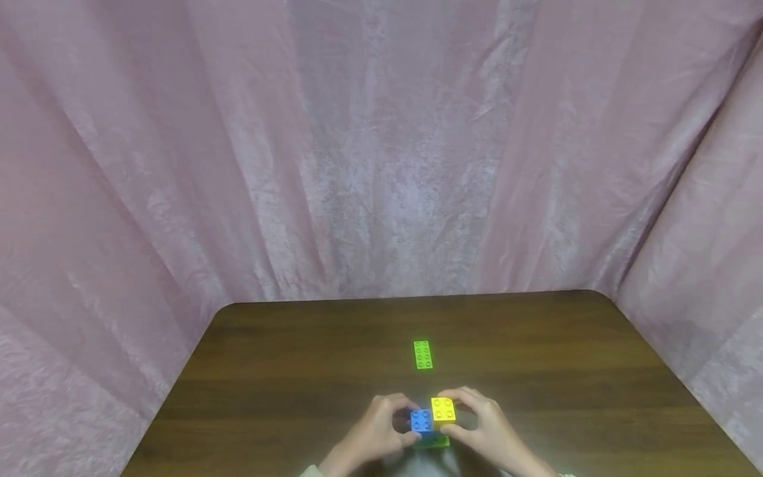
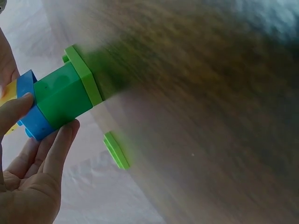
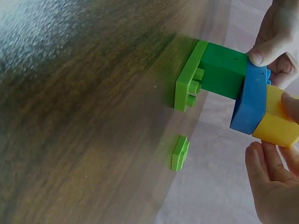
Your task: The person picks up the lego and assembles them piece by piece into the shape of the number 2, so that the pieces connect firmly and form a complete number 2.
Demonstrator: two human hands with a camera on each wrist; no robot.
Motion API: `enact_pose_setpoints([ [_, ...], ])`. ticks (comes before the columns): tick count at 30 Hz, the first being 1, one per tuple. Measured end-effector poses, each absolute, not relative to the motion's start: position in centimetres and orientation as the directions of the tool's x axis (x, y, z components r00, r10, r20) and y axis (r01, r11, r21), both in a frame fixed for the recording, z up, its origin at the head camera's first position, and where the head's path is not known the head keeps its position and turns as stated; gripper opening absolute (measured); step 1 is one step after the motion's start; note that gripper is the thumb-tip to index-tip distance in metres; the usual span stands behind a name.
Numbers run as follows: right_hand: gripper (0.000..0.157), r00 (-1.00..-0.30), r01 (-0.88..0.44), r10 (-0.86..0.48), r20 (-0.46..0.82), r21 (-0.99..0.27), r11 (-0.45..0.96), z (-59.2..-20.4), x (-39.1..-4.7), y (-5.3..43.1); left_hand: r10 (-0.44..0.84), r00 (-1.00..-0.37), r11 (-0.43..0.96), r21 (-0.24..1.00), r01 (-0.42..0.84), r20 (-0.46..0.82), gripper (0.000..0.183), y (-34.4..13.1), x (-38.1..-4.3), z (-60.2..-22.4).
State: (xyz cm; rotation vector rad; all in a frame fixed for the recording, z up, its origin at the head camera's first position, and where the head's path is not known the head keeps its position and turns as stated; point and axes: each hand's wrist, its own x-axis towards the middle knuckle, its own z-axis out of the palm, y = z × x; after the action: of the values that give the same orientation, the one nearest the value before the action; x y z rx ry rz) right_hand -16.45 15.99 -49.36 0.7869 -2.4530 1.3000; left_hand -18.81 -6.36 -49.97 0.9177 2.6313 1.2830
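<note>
A stack of toy building bricks stands near the front of the table. At its base is a light green plate [image 3: 187,84], with a dark green brick [image 3: 224,70] on one part of it, leaving some studs bare. Above that, a blue brick [image 1: 420,420] overhangs the green one towards the right. On the overhanging end sits a yellow brick [image 1: 443,409]; whether it is fully pressed down I cannot tell. My left hand [image 1: 379,427] pinches the blue brick between thumb and fingers, fingertips reaching near the green brick. With thumb and fingers, my right hand [image 1: 487,429] grips the yellow brick.
Farther back on the brown wooden table [image 1: 298,371] lies a second light green plate [image 1: 422,355], studs up. Pink curtains [image 1: 387,165] hang behind the table and along both sides.
</note>
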Motion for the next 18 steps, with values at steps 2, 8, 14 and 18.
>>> enact_pose_setpoints([
  [2,0.04,-0.824,-0.565,-0.34,0.453,-0.694,0.446,-49.4,-16.4,16.0,0.544,-0.819,0.479,0.734,0.481,0.182,0.029,-6.4,-18.8,-50.0],
  [8,0.043,-0.84,-0.54,-0.334,0.428,-0.718,0.439,-49.5,-16.2,16.2,0.55,-0.823,0.485,0.749,0.451,0.14,0.031,-6.4,-18.9,-49.8],
  [14,0.039,-0.862,-0.499,-0.325,0.39,-0.765,0.407,-48.9,-16.2,17.0,0.548,-0.829,0.492,0.757,0.43,0.114,0.032,-6.4,-18.9,-49.6],
  [18,0.029,-0.853,-0.518,-0.304,0.425,-0.764,0.385,-48.4,-16.5,17.4,0.543,-0.829,0.489,0.753,0.44,0.132,0.033,-6.4,-19.0,-49.7],
])
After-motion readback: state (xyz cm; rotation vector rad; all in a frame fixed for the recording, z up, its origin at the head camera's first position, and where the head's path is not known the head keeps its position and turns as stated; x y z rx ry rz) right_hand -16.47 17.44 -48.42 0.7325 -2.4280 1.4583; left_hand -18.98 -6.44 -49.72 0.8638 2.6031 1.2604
